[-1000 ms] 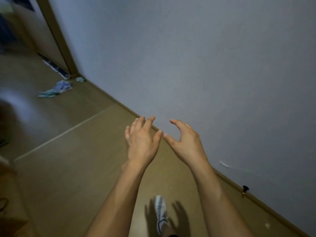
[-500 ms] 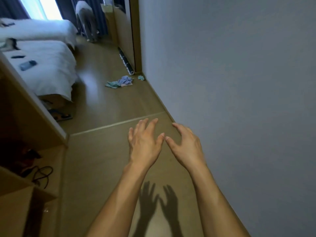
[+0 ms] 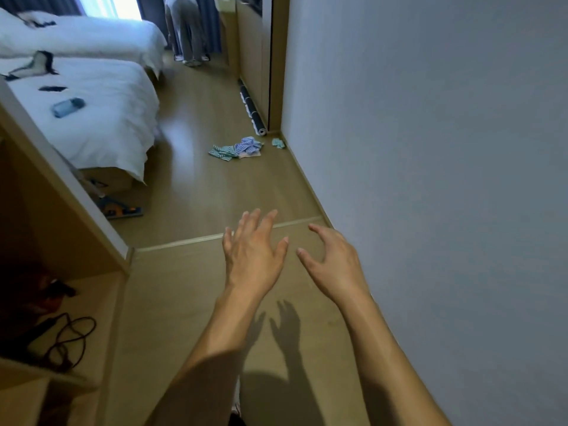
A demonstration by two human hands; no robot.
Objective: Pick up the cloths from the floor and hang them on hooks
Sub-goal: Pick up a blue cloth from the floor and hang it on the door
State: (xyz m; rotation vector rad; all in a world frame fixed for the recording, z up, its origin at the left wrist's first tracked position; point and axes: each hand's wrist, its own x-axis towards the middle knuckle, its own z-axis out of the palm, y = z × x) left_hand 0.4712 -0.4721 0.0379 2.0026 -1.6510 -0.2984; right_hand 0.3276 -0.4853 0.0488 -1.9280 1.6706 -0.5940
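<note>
A small heap of striped cloths [image 3: 238,148], green and blue-purple, lies on the wooden floor well ahead of me, near the wall corner. One small green cloth [image 3: 278,143] lies apart from it, right by the skirting. My left hand [image 3: 250,256] and my right hand [image 3: 333,262] are held out in front of me at mid height, both empty, fingers spread and relaxed. They are far short of the cloths. No hooks are in view.
A grey wall [image 3: 430,149] runs along my right. A rolled mat [image 3: 252,110] lies by a wooden door frame. A white bed [image 3: 92,118] stands at left, and a wooden shelf unit [image 3: 61,210] with cables is close on my left. A person [image 3: 184,29] stands far back.
The view has swung from the wall toward the room, bringing beds and shelf into sight. The cloth heap now appears nearer and more central. My hands have spread slightly apart, still empty.
</note>
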